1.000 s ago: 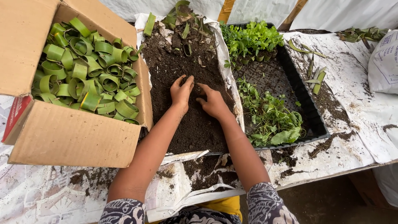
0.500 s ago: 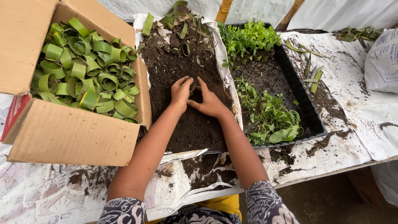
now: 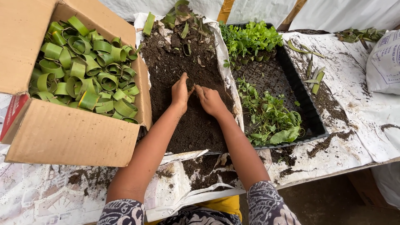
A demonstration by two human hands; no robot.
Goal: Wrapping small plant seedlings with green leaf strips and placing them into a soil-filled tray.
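Both of my hands rest in a heap of dark soil on a white sheet. My left hand stands on its edge with the fingers curled into the soil. My right hand lies beside it, knuckles up, thumb touching the left thumb. The two hands press a small clump of soil between them. Anything else between the palms is hidden.
An open cardboard box at my left holds several green leaf rings. A black tray at my right holds green seedlings. Leaf scraps lie at the far end of the soil. A white sack sits at far right.
My hands have drawn closer together and curled. They lay flatter, with fingers spread on the soil; now they meet at the thumbs and gather soil between them.
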